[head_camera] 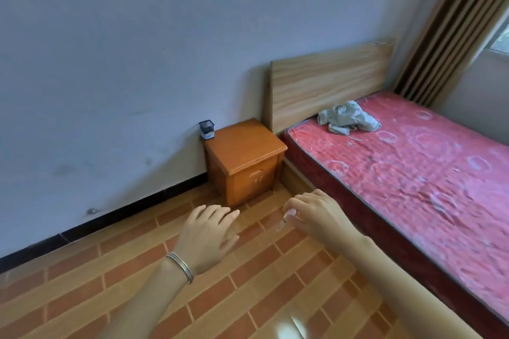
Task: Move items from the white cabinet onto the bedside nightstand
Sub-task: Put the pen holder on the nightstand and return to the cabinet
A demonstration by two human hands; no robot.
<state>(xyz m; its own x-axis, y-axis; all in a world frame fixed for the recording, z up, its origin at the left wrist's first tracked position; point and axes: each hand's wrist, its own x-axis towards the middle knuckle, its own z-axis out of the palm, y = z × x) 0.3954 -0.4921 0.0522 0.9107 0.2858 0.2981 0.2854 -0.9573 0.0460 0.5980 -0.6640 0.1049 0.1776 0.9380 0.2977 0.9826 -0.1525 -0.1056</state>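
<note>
The orange wooden nightstand [245, 146] stands against the wall, left of the bed. A small black mesh pen holder [206, 129] sits on its back left corner. My right hand [319, 217] hovers above the floor in front of the nightstand, fingers pinched on a small pale pink tube-like item [286, 217]; I cannot tell what it is. My left hand [208, 234] is beside it, palm down, fingers spread, holding nothing, with a silver bracelet on the wrist. The white cabinet is out of view.
A bed with a red patterned mattress [413, 173] and a wooden headboard [327, 80] fills the right side, a crumpled grey cloth [348, 118] near its head. Striped brown curtains [451, 25] hang at the far right. The floor is brick-patterned tile [137, 270].
</note>
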